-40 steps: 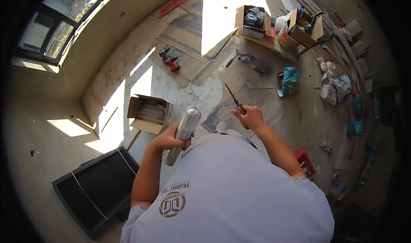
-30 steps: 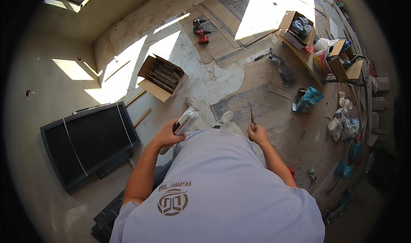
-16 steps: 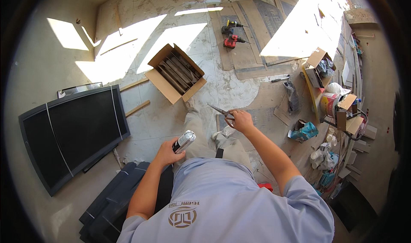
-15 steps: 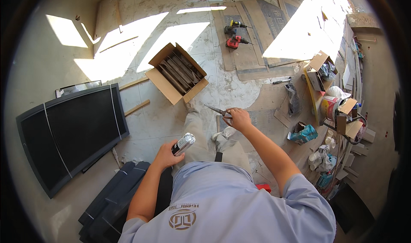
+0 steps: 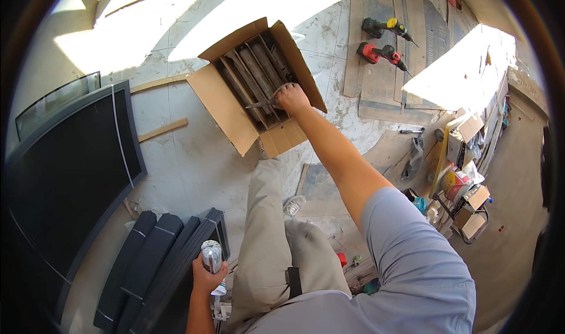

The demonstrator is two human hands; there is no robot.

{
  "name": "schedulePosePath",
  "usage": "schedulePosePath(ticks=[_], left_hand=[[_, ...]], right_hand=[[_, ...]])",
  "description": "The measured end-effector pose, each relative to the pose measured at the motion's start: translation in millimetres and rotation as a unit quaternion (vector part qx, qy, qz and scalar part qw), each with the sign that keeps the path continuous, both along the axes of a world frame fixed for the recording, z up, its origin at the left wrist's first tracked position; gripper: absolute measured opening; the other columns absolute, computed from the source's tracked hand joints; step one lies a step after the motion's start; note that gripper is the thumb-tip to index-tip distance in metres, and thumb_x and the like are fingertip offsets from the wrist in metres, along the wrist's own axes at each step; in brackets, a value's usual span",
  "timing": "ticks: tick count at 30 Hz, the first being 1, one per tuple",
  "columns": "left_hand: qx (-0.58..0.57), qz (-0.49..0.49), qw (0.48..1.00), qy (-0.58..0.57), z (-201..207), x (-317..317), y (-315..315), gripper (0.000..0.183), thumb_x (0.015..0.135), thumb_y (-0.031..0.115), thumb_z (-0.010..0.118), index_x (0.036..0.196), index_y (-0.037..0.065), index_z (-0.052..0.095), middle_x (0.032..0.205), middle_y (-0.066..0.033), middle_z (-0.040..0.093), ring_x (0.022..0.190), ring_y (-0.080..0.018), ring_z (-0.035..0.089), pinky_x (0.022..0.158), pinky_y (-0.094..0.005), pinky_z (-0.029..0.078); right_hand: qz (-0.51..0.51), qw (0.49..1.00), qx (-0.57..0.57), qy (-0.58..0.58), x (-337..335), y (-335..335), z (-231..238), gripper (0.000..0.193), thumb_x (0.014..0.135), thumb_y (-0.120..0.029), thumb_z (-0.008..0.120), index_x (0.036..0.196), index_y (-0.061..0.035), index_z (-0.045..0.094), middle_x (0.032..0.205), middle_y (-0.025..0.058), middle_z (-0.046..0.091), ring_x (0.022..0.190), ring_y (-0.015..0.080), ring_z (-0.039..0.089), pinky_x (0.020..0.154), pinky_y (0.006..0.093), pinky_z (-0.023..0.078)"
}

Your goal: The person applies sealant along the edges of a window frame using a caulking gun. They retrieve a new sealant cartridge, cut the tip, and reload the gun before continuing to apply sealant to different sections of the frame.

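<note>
My left hand (image 5: 206, 277) is wrapped round a silvery foil sausage pack of sealant (image 5: 212, 255), low beside my left leg. My right arm reaches forward over an open cardboard box (image 5: 220, 107), which has cardboard dividers (image 5: 253, 69) standing in rows inside. Closed round a pair of scissors (image 5: 259, 105), my right hand (image 5: 291, 97) is at the box's near right side. The blades point left across the dividers, and the handles are mostly hidden by my fingers. What lies deep between the dividers cannot be made out.
A large black framed panel (image 5: 65, 181) leans at the left, near strapped bundles of dark strips (image 5: 150, 257). Two cordless drills, one yellow (image 5: 391, 27) and one red (image 5: 382, 54), lie on floor boards at far right. A cluttered trolley (image 5: 438, 163) stands right, beyond wooden strips (image 5: 163, 129).
My right hand has carried the scissors forward from in front of my body to over the box. My left hand has lowered with the foil pack. My view has leaned closer to the box.
</note>
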State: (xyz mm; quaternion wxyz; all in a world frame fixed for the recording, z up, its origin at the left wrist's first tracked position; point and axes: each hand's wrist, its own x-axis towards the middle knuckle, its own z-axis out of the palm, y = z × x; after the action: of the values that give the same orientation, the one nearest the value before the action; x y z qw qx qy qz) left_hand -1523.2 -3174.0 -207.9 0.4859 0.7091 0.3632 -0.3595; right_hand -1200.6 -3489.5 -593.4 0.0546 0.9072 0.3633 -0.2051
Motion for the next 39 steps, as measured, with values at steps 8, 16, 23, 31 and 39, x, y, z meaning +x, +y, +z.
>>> schedulePosePath(ticks=[8, 16, 23, 31, 39], left_hand=[[-0.048, -0.045, 0.998, -0.002, -5.9, 25.5, -18.9, 0.040, 0.075, 0.015, 0.081, 0.104, -0.005, 0.065, 0.083, -0.0118, 0.071, 0.076, -0.0170, 0.070, 0.067, -0.0334, 0.055], [-0.112, -0.217, 0.966, -0.086, 25.7, 99.9, -58.7, 0.033, 0.077, 0.017, 0.087, 0.097, 0.003, 0.063, 0.078, -0.0009, 0.065, 0.067, -0.0100, 0.062, 0.062, -0.0287, 0.051], [-0.178, -0.431, 0.875, -0.134, 91.7, 126.6, -166.3, 0.031, 0.077, 0.013, 0.085, 0.096, 0.003, 0.062, 0.079, -0.0011, 0.065, 0.067, -0.0098, 0.062, 0.063, -0.0294, 0.052], [-0.179, -0.601, 0.755, -0.193, 198.2, 28.2, -372.2, 0.032, 0.079, 0.006, 0.080, 0.105, 0.000, 0.063, 0.089, -0.0033, 0.068, 0.077, -0.0130, 0.065, 0.073, -0.0307, 0.054], [-0.218, -0.822, 0.492, -0.188, 283.7, -120.6, -596.2, 0.025, 0.075, 0.005, 0.077, 0.093, 0.000, 0.059, 0.075, -0.0012, 0.062, 0.065, -0.0096, 0.058, 0.060, -0.0284, 0.048]], right_hand=[[-0.228, 0.953, 0.196, 0.045, -141.6, -48.6, 86.8, 0.043, 0.085, -0.012, 0.067, 0.127, -0.0037, 0.061, 0.133, 0.0145, 0.058, 0.128, 0.0345, 0.051, 0.107, 0.0445, 0.044], [-0.695, 0.566, 0.016, 0.442, -477.0, -161.8, 339.1, 0.076, 0.096, -0.061, 0.055, 0.154, -0.0130, 0.046, 0.153, 0.0209, 0.048, 0.137, 0.0388, 0.051, 0.112, 0.0441, 0.043], [-0.882, 0.161, 0.348, 0.272, -722.2, -110.5, 415.2, 0.082, 0.101, -0.064, 0.046, 0.153, -0.0006, 0.044, 0.148, 0.0158, 0.057, 0.130, 0.0258, 0.056, 0.108, 0.0374, 0.043], [-0.905, 0.075, 0.357, 0.220, -924.8, -3.8, 374.5, 0.049, 0.090, -0.051, 0.066, 0.104, -0.0052, 0.077, 0.105, 0.0144, 0.076, 0.096, 0.0280, 0.069, 0.085, 0.0396, 0.051], [-0.894, -0.202, 0.400, 0.000, -996.4, 18.1, 412.6, 0.046, 0.089, -0.048, 0.067, 0.102, -0.0053, 0.077, 0.104, 0.0146, 0.076, 0.096, 0.0287, 0.070, 0.084, 0.0403, 0.052]])
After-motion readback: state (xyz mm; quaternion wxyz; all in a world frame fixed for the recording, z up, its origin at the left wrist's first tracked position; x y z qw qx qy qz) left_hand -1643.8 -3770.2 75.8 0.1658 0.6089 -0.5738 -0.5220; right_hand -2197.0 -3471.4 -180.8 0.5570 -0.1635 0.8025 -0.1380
